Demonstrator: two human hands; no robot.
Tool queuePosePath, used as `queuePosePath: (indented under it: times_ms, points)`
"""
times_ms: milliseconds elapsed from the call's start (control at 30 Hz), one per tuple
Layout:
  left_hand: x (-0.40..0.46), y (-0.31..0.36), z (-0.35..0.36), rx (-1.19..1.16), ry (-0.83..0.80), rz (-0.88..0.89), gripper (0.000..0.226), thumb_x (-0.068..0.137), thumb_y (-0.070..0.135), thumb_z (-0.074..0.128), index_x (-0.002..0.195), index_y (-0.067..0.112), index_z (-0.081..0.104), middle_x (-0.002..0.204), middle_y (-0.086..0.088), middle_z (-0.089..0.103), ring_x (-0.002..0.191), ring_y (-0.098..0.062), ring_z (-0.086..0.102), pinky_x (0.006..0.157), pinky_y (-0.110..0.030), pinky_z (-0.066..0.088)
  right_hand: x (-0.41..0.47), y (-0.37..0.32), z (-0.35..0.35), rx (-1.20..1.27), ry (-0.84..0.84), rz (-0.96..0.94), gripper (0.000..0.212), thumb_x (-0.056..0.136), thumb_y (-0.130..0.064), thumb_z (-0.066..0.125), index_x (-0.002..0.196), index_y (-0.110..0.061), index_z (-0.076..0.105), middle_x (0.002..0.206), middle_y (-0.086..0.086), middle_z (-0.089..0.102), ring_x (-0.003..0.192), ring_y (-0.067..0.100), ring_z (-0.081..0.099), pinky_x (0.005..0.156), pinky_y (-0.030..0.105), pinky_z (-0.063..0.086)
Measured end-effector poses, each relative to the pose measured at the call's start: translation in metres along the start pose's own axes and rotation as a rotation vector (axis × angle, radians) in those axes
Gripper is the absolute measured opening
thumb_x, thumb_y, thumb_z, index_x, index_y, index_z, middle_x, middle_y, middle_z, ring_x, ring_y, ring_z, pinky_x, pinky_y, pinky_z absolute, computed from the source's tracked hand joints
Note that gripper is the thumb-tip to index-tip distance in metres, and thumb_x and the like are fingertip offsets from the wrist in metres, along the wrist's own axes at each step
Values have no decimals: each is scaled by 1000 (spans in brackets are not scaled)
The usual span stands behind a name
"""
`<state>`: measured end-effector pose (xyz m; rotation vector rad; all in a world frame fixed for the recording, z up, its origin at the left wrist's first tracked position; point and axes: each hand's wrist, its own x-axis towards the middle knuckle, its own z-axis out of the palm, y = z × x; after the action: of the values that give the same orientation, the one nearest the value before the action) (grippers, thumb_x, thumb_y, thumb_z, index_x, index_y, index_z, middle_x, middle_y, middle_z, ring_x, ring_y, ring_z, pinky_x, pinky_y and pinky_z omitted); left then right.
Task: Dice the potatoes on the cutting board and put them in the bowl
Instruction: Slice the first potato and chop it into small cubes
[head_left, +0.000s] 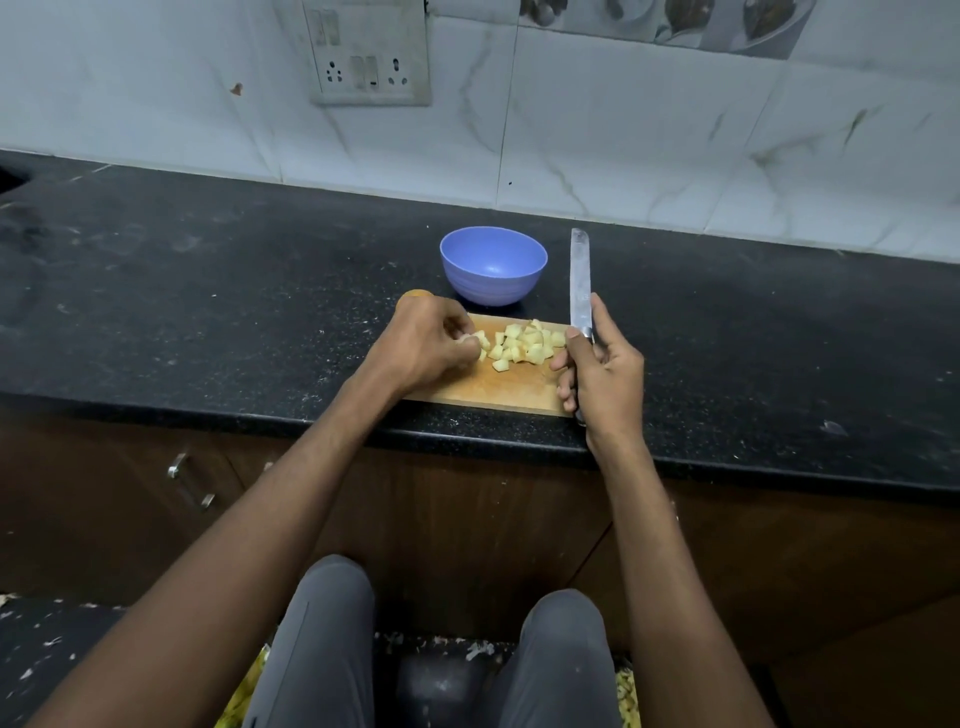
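The potato cubes (522, 345) lie heaped on the cutting board (488, 387), dicing apparently done. The left hand (428, 345) pinches a few cubes at the heap's edge; the right hand (602, 371) grips the knife (580, 280), blade raised. Next, the cubes need gathering into the empty blue bowl (493, 265) just behind on the desk (208, 291).

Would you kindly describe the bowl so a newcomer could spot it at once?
On the black countertop, look just behind the wooden cutting board. The bowl stands there, left of the knife blade: round, blue, empty, the only blue thing.
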<state>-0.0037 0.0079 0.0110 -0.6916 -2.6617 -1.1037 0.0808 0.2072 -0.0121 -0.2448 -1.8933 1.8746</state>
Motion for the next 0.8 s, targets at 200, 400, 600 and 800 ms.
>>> queuePosePath:
  times_ms: [200,400,600,800]
  points:
    - [13,22,12,-97,58,-44,10,83,11,73,75,15,77,65,6,72,64,-1,68,60,-11,51,3,3,0,-7,-4,-6,56,108,-14,54,160,-29,39,74,9,67,45,13,50,37,24,39]
    - [19,24,19,-94,7,-91,12,95,12,69,97,7,79,77,1,74,70,-9,69,75,-30,60,3,4,-1,-8,-8,-11,55,108,-16,54,160,-29,39,72,7,66,46,14,50,38,25,39]
    - [19,20,22,-315,17,-150,15,101,13,62,104,7,76,77,-12,72,69,-22,70,75,-47,63,4,6,-1,-23,-14,-21,55,108,-18,55,160,-30,38,75,8,68,46,14,51,39,25,40]
    - [21,24,21,-301,29,-135,21,104,13,55,100,8,75,80,-11,74,70,-25,72,72,-40,63,4,7,-2,-16,-9,-28,55,108,-16,54,160,-30,39,73,8,68,46,14,50,39,26,40]
